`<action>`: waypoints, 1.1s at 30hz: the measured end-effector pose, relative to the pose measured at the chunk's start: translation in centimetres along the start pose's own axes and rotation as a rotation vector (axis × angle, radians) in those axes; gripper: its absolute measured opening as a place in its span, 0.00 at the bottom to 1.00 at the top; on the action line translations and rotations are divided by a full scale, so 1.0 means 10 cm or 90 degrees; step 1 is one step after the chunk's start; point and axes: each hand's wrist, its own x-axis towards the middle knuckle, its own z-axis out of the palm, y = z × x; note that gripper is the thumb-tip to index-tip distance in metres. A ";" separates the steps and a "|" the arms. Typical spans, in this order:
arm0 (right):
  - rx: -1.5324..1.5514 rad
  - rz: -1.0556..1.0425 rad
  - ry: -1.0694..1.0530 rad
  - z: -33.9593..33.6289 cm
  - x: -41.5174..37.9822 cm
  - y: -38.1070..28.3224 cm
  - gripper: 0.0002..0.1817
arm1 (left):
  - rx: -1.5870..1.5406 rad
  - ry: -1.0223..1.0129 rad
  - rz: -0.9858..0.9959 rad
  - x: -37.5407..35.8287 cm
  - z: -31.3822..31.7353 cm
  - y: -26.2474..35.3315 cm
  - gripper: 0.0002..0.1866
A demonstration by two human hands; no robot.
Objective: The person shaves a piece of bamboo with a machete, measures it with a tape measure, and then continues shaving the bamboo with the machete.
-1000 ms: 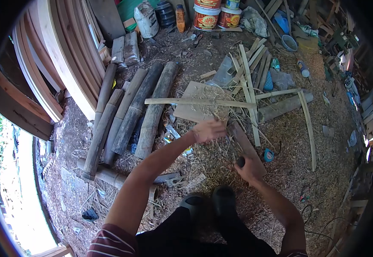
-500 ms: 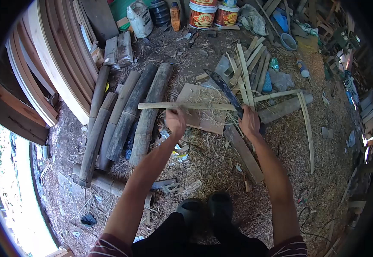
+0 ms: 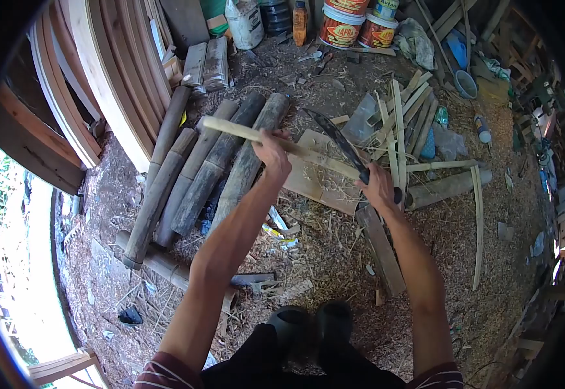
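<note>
My left hand [image 3: 272, 154] is wrapped round a pale bamboo strip [image 3: 234, 128], gripping it near the middle. The strip slants down to the right, and its far end reaches my right hand [image 3: 379, 187]. That hand grips the handle of a machete [image 3: 337, 137], whose dark curved blade points up and to the left, crossing over the strip's right part. Beneath both lies a flat wooden board [image 3: 305, 178] strewn with thin shavings.
Several thick bamboo poles [image 3: 195, 194] lie side by side at left. Split strips [image 3: 400, 123] are heaped at right, beside a long bent strip [image 3: 478, 227]. Paint buckets [image 3: 341, 32] stand at the back. Curved timber [image 3: 110, 78] leans at left. Shavings and scraps cover the ground.
The bamboo strip has gone from nearly level to slanting, its left end raised. My left hand has risen slightly with it. The camera view has shifted left.
</note>
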 end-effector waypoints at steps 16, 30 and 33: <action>0.535 0.127 -0.041 -0.44 -0.06 -0.92 0.18 | 0.145 -0.322 0.427 -0.42 0.82 1.26 0.19; 0.598 0.092 -0.158 -0.66 -0.38 -1.10 0.14 | -0.014 -0.469 0.383 -0.44 1.12 1.86 0.17; 0.678 0.052 -0.143 -0.87 -0.38 -1.32 0.14 | 0.030 -0.446 0.421 -0.57 1.19 1.92 0.20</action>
